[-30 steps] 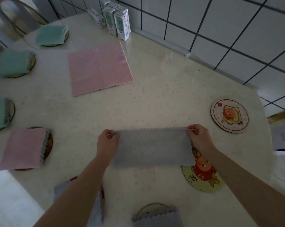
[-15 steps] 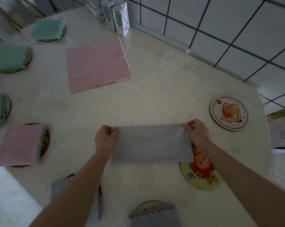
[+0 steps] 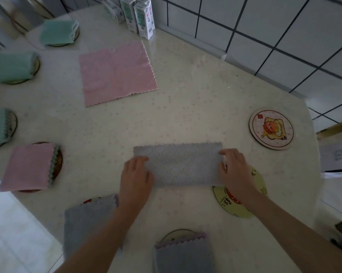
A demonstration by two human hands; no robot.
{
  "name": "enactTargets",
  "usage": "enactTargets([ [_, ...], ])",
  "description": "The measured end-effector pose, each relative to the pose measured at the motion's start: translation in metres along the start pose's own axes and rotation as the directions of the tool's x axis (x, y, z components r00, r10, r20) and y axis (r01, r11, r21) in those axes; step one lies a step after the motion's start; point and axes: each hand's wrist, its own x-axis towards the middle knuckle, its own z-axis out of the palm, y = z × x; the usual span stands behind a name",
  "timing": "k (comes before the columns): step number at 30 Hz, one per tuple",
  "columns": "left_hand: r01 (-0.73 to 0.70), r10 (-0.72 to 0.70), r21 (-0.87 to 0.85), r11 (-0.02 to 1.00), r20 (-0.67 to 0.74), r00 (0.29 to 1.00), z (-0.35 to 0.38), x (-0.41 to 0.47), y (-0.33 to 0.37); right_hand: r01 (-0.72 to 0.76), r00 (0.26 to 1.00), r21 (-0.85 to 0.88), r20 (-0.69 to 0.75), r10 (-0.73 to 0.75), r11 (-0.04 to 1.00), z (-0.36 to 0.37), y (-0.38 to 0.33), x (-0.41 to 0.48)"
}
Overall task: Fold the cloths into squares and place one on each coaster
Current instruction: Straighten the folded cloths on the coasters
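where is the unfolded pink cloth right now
In the head view the unfolded pink cloth lies flat on the table, far side and left of centre, just in front of the cartons, with a folded green cloth to its left.

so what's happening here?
A person is folding a grey patterned cloth, now a half-folded strip flat on the pale table, left hand and right hand at its ends. Six folded cloths already sit on coasters; a pink square cloth lies unfolded. The round cartoon coaster at right and the yellow coaster nearer have none.

Palms down, fingers relaxed: left grip [image 3: 135,174], right grip [image 3: 234,171], apart.
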Motion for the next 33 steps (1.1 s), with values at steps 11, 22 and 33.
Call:
enactTargets([
  [11,-0.363,0.193,0.293,0.884,0.48,0.856,0.027,-0.07,0.001,0.438,0.899,-0.365,0.188,-0.396,0.822,0.046,0.011,-0.061],
  [22,-0.215,-0.002,0.43,0.877,0.451,0.893,0.002,-0.087,-0.03,0.403,0.915,-0.477,0.202,-0.349,0.781,0.028,0.023,-0.057],
  [33,-0.166,-0.088,0.484,0.859,0.459,0.884,-0.002,-0.054,-0.02,0.373,0.926,-0.591,0.189,-0.327,0.715,0.028,0.003,-0.039],
])
